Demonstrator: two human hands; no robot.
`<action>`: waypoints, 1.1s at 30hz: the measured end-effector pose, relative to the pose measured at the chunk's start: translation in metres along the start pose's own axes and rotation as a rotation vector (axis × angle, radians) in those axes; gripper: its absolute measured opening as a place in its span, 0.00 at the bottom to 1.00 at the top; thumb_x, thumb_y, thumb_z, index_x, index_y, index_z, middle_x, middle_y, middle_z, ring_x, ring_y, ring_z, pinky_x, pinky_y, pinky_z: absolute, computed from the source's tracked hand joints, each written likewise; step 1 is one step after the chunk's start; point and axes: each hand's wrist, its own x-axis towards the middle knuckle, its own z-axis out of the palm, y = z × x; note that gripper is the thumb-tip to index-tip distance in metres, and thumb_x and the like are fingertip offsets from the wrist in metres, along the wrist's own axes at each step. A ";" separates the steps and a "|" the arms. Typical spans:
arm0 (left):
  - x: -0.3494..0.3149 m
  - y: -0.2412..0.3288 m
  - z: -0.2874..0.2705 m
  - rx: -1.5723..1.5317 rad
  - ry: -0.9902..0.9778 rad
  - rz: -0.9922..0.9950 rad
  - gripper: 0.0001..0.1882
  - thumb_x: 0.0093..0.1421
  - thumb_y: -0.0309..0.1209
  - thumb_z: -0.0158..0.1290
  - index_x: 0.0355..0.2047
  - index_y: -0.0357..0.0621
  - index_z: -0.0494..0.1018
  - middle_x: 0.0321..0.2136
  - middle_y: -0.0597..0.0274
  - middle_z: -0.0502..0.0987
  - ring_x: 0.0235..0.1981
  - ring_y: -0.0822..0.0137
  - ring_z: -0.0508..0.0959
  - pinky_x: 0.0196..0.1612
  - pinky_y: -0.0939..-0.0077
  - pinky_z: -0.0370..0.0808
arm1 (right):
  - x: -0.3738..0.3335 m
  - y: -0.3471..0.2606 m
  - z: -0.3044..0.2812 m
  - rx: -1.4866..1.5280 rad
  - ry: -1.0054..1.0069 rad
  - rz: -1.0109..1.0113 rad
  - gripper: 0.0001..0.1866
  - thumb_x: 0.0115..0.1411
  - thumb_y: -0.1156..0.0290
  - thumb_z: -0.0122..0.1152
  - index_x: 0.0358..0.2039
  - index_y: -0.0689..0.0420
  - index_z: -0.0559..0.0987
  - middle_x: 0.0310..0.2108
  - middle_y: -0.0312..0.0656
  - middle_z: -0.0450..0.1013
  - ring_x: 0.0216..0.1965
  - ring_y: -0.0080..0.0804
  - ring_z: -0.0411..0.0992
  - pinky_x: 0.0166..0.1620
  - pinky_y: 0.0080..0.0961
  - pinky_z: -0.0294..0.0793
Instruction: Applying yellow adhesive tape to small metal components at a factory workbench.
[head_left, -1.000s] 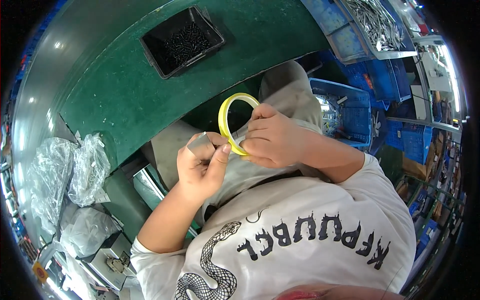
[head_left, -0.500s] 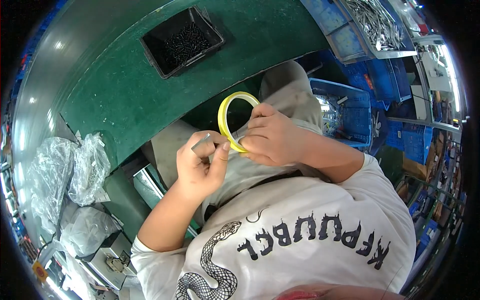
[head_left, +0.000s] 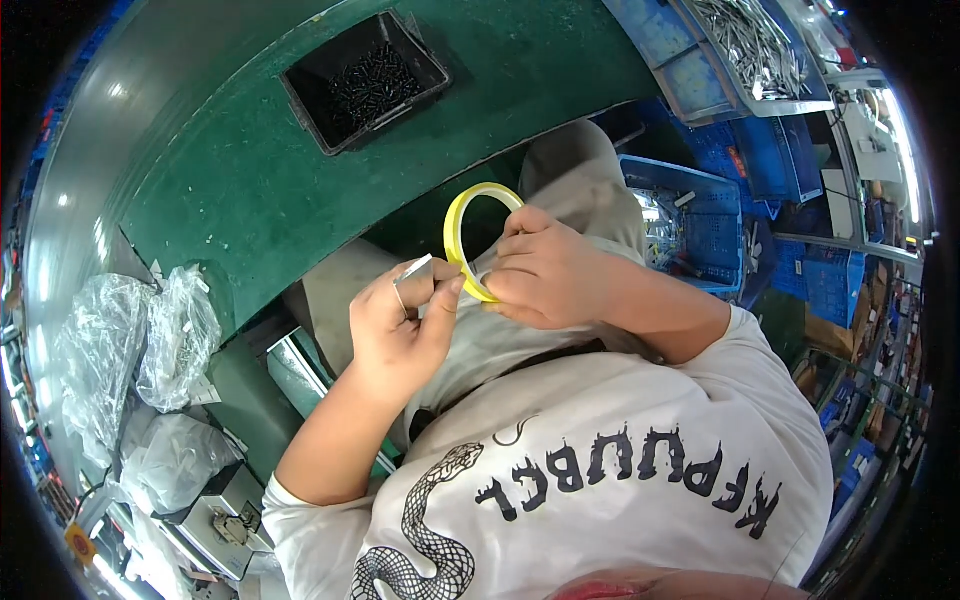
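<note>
A roll of yellow tape is gripped in my right hand, its ring standing tilted above my lap. My right fingers wrap over the roll's right and lower side. My left hand is closed, with a small flat silvery piece sticking up from between its curled fingers; it looks like a blade, but I cannot tell for sure. The left thumb and fingertips come close to the near left edge of the roll. Whether they pinch the tape's end is too small to tell.
On the green table stands a black bin of small black parts. Clear plastic bags lie at the left. To the right are a blue crate and a bin of long metal parts. The table edge runs just beyond my hands.
The roll has shifted slightly to the right and turned a little. The silvery piece in my left hand has tilted, showing more of its flat side.
</note>
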 end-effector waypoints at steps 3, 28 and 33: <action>-0.001 -0.002 0.004 0.005 0.019 0.029 0.12 0.55 0.16 0.59 0.27 0.40 0.65 0.28 0.52 0.80 0.23 0.67 0.79 0.24 0.78 0.72 | -0.001 0.000 0.000 -0.022 0.008 -0.032 0.09 0.51 0.67 0.65 0.28 0.55 0.73 0.21 0.35 0.70 0.23 0.32 0.70 0.40 0.33 0.65; -0.003 -0.005 0.004 0.133 -0.018 0.137 0.09 0.59 0.17 0.55 0.28 0.39 0.65 0.29 0.54 0.77 0.21 0.60 0.75 0.25 0.73 0.72 | 0.000 -0.007 0.006 0.123 0.078 0.048 0.10 0.49 0.68 0.66 0.26 0.55 0.73 0.20 0.36 0.66 0.22 0.36 0.66 0.39 0.36 0.65; -0.009 -0.007 0.001 0.097 0.079 0.155 0.13 0.58 0.19 0.58 0.25 0.40 0.63 0.32 0.54 0.79 0.21 0.67 0.75 0.23 0.78 0.71 | 0.006 -0.007 0.002 0.078 0.103 0.008 0.10 0.46 0.68 0.67 0.26 0.55 0.74 0.20 0.37 0.67 0.23 0.36 0.67 0.39 0.35 0.65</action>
